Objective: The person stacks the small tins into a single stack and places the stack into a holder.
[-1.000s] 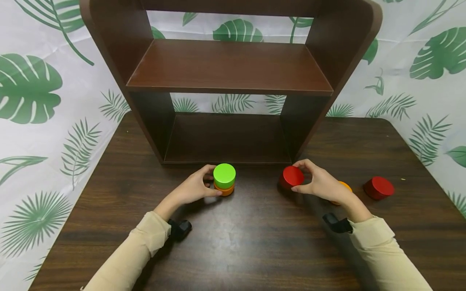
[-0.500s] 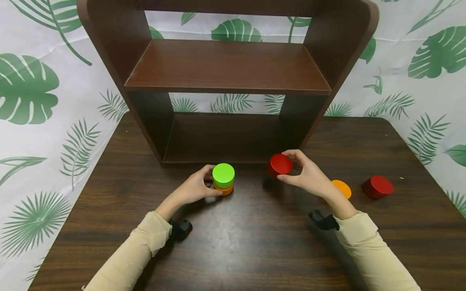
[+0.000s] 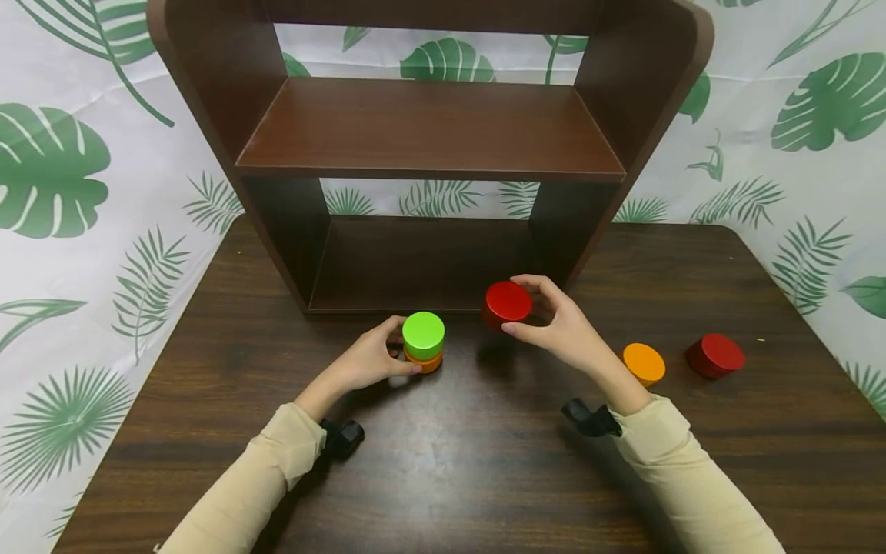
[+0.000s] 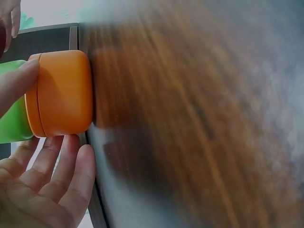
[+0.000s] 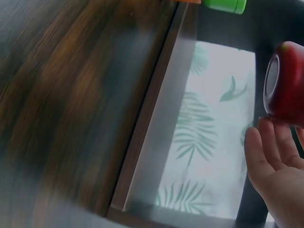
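Note:
An orange lidded round jar (image 4: 66, 92) stands on the table, with a green round jar (image 3: 424, 334) stacked on its lid. My left hand (image 3: 367, 355) holds the orange jar from the left, thumb on its near side and fingers on the far side. Above the table, to the right of the stack, my right hand (image 3: 557, 323) grips a red round jar (image 3: 507, 303) between thumb and fingers. In the right wrist view the red jar's base (image 5: 272, 76) shows clear of the table, slightly tilted.
A dark brown shelf unit (image 3: 429, 127) stands at the back, its lower front edge just behind both hands. To the right on the table (image 3: 443, 477) are a yellow-orange jar (image 3: 644, 363), partly behind the right forearm, and a second red jar (image 3: 716, 355).
My right hand has lifted the red jar and carried it leftward toward the stack. The yellow-orange jar shows more from behind the forearm. My left hand stays at the orange jar.

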### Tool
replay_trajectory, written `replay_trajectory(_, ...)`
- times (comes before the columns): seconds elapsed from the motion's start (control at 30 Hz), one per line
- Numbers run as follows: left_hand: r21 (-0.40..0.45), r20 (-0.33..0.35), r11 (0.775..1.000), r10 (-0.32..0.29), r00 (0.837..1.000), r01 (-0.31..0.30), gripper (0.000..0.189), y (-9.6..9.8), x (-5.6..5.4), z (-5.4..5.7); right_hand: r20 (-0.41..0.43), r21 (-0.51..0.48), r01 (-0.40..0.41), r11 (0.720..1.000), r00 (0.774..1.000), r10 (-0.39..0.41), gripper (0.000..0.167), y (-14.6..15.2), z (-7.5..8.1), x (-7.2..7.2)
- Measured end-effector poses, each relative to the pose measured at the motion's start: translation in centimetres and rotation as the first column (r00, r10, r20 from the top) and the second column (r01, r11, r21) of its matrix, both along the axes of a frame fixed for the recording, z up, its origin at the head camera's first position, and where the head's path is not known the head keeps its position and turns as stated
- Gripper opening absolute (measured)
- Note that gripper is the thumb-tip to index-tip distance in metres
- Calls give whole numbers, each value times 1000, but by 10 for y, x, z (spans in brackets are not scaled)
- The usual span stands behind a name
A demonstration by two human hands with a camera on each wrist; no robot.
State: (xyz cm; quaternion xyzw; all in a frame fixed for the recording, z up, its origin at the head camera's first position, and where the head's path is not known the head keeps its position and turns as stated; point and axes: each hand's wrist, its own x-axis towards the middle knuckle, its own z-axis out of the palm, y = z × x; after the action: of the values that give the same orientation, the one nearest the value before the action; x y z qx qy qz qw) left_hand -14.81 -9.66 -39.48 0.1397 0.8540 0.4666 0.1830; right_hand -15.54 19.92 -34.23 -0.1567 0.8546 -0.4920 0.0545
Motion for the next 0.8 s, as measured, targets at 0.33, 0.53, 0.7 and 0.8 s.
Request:
replay_trajectory(0.33,2,-22,1000,-10,1000,10,66,0,-1,-2,19,-43,-17,999,1000,18,57,-23,-2,-3)
replay_trajectory(0.53,4,-28,1000,-15,999,15,65,0,-3,-2,35,-45,-35,998,999,37,58,-38,-3,-5)
replay_trajectory(0.7,8,-20,1000,-14,1000,15,65,-1,-3,-2,37,-45,-58,997,998,59,59,-50,-5,-5)
replay_trajectory(0.8,9,-17,1000,-16,1000,16,65,0,-3,-2,36,-56,-75,996,996,77,59,-57,-6,-5)
